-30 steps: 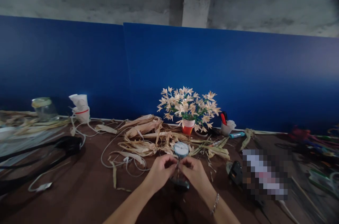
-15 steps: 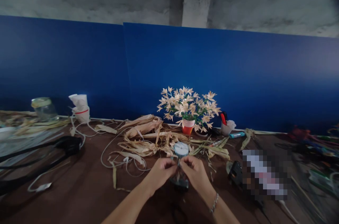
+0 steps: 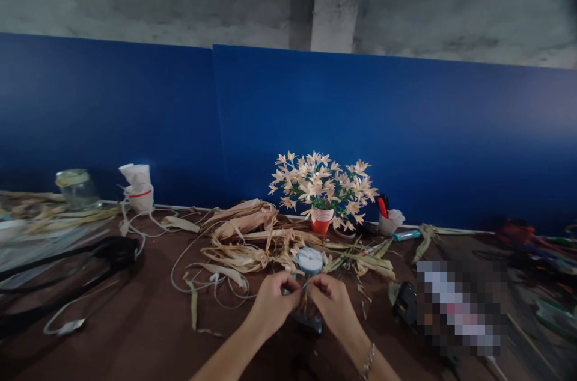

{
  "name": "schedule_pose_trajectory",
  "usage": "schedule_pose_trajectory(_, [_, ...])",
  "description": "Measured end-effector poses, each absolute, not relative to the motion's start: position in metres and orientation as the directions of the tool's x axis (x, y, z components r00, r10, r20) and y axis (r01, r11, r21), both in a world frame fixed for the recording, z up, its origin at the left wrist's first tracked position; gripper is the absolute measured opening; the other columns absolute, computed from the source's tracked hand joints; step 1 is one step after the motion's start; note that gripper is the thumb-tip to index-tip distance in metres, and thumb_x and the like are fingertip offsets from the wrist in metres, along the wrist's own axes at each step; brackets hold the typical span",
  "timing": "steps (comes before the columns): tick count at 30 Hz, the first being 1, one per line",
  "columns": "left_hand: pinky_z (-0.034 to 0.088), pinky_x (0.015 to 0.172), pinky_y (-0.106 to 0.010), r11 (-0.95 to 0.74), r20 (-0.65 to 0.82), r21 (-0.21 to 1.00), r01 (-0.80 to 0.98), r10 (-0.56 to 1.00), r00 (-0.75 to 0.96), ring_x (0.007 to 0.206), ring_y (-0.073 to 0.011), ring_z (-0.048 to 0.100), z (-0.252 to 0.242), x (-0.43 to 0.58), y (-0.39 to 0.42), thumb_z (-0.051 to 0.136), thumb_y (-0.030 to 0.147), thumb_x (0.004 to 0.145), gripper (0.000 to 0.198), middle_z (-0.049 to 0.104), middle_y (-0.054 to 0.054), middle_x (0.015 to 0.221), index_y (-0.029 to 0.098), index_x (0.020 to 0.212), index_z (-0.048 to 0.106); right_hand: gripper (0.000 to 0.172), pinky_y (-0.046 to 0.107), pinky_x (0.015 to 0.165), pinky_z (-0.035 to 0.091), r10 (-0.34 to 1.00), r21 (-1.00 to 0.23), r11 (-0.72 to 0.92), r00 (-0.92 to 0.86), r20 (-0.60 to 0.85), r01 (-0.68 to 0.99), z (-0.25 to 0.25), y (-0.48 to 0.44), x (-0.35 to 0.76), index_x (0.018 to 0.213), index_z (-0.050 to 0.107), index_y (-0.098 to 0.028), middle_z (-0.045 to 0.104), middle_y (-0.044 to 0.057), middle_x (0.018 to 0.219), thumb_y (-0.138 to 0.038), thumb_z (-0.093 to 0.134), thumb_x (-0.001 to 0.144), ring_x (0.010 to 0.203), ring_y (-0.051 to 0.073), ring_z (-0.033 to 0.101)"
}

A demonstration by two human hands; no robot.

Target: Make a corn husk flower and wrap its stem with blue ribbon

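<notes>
Pinch seen at centre: left hand (image 3: 273,304) and right hand (image 3: 334,304) are closed fingertip to fingertip on a thin strand (image 3: 303,288), which is held just above the table (image 3: 135,333), approx. midway between the two hands. What the strand is made of can't be told, as it's too small and too dim. Just behind the fingers a white spool (image 3: 310,259) is stood, and the strand seems to be run up to it. Under the hands a dark object (image 3: 311,324) is laid on the table, partly hidden. Further out, dried husks (image 3: 243,237) are spread w/ a white cable (image 3: 179,256) looped through them. Behind those, paper flowers (image 3: 322,184) are set in a red cup (image 3: 321,220) against the blue board (image 3: 406,128).

Risks, as judged: the strand is so fine it could be lost from either pinch if tension is let go uneven. The spool could be tipped, or the strand snapped, by a hard tug. Husks & cable lie close and could be snagged by a wrist. Low light doesn't help.
</notes>
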State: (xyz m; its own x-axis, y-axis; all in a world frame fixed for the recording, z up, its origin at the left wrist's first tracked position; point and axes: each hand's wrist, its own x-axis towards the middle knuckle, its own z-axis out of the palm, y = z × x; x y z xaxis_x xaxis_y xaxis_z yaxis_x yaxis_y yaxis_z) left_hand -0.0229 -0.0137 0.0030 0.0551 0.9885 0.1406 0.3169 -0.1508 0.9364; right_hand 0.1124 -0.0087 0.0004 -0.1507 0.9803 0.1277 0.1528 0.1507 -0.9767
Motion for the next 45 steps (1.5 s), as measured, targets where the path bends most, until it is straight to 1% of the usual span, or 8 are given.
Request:
schedule_pose_trajectory(4, [0.033, 0.050, -0.020, -0.152, 0.150, 0.934, 0.324, 0.988, 0.031, 0.054, -0.0115, 0.045, 0.000, -0.022, -0.013, 0.052, 0.022, 0.061, 0.011, 0.052, 0.002, 0.053, 0.013, 0.058, 0.056, 0.017, 0.017, 0.037, 0.034, 0.983, -0.985, 0.122, -0.154, 0.103, 0.123, 0.000, -0.008, 0.113, 0.061, 0.056, -0.014, 0.050, -0.004, 0.047, -0.029, 0.054, 0.066, 0.040, 0.008, 0.045])
schedule_pose_trajectory(14, [0.034, 0.052, -0.021, -0.197, 0.223, 0.901, 0.387, 0.974, -0.024, 0.056, -0.0128, 0.047, -0.003, -0.017, -0.015, 0.051, 0.023, 0.062, 0.011, 0.054, 0.001, 0.055, 0.015, 0.057, 0.054, 0.018, 0.016, 0.035, 0.034, 0.986, -0.975, 0.140, -0.112, 0.121, 0.174, -0.004, -0.005, 0.113, 0.059, 0.057, -0.013, 0.050, -0.003, 0.047, -0.029, 0.053, 0.067, 0.038, 0.007, 0.044])
schedule_pose_trajectory(17, [0.035, 0.053, -0.021, -0.219, 0.230, 0.907, 0.361, 0.973, 0.013, 0.057, -0.0134, 0.048, -0.003, -0.016, -0.016, 0.050, 0.026, 0.064, 0.013, 0.055, 0.000, 0.055, 0.015, 0.058, 0.055, 0.018, 0.016, 0.035, 0.034, 0.987, -0.973, 0.147, -0.090, 0.133, 0.179, -0.003, -0.006, 0.112, 0.058, 0.056, -0.013, 0.050, -0.003, 0.047, -0.028, 0.051, 0.067, 0.039, 0.007, 0.044])
schedule_pose_trajectory(21, [0.037, 0.057, -0.022, -0.201, 0.162, 0.941, 0.271, 0.974, 0.158, 0.062, -0.0149, 0.052, -0.001, -0.019, -0.014, 0.046, 0.029, 0.070, 0.021, 0.060, -0.002, 0.064, 0.014, 0.069, 0.060, 0.015, 0.014, 0.036, 0.034, 0.985, -0.960, 0.171, -0.072, 0.158, 0.220, 0.002, -0.009, 0.112, 0.057, 0.056, -0.013, 0.050, -0.003, 0.048, -0.024, 0.052, 0.065, 0.041, 0.006, 0.043])
schedule_pose_trajectory(27, [0.036, 0.056, -0.022, -0.151, 0.069, 0.928, 0.339, 0.968, 0.242, 0.060, -0.0158, 0.051, 0.005, -0.028, -0.010, 0.050, 0.034, 0.068, 0.025, 0.060, -0.001, 0.060, 0.013, 0.066, 0.063, 0.013, 0.015, 0.035, 0.033, 0.991, -0.974, 0.111, -0.098, 0.093, 0.199, -0.002, -0.007, 0.111, 0.058, 0.057, -0.014, 0.049, -0.004, 0.046, -0.023, 0.051, 0.066, 0.037, 0.006, 0.042])
schedule_pose_trajectory(40, [0.038, 0.056, -0.024, -0.127, 0.085, 0.920, 0.372, 0.988, 0.128, 0.060, -0.0167, 0.052, -0.001, -0.025, -0.010, 0.054, 0.036, 0.065, 0.025, 0.060, -0.001, 0.060, 0.013, 0.066, 0.062, 0.018, 0.015, 0.035, 0.032, 0.993, -0.971, 0.117, -0.043, 0.110, 0.209, -0.008, -0.004, 0.108, 0.057, 0.058, -0.013, 0.050, -0.004, 0.047, -0.029, 0.055, 0.065, 0.037, 0.006, 0.043])
schedule_pose_trajectory(42, [0.038, 0.056, -0.023, -0.109, 0.069, 0.935, 0.338, 0.989, 0.129, 0.059, -0.0162, 0.052, -0.002, -0.024, -0.009, 0.056, 0.037, 0.063, 0.025, 0.060, -0.001, 0.059, 0.013, 0.065, 0.062, 0.017, 0.016, 0.035, 0.032, 0.994, -0.977, 0.108, -0.038, 0.102, 0.185, -0.006, -0.005, 0.107, 0.056, 0.057, -0.013, 0.050, -0.004, 0.047, -0.027, 0.054, 0.065, 0.037, 0.007, 0.043])
schedule_pose_trajectory(45, [0.039, 0.055, -0.023, -0.030, 0.002, 0.980, 0.195, 0.990, 0.144, 0.058, -0.0155, 0.053, -0.004, -0.022, -0.008, 0.059, 0.040, 0.060, 0.029, 0.061, -0.002, 0.059, 0.012, 0.067, 0.061, 0.015, 0.015, 0.035, 0.033, 0.995, -0.988, 0.093, -0.048, 0.088, 0.124, -0.002, -0.007, 0.107, 0.055, 0.055, -0.014, 0.047, -0.005, 0.045, -0.025, 0.052, 0.064, 0.036, 0.006, 0.043])
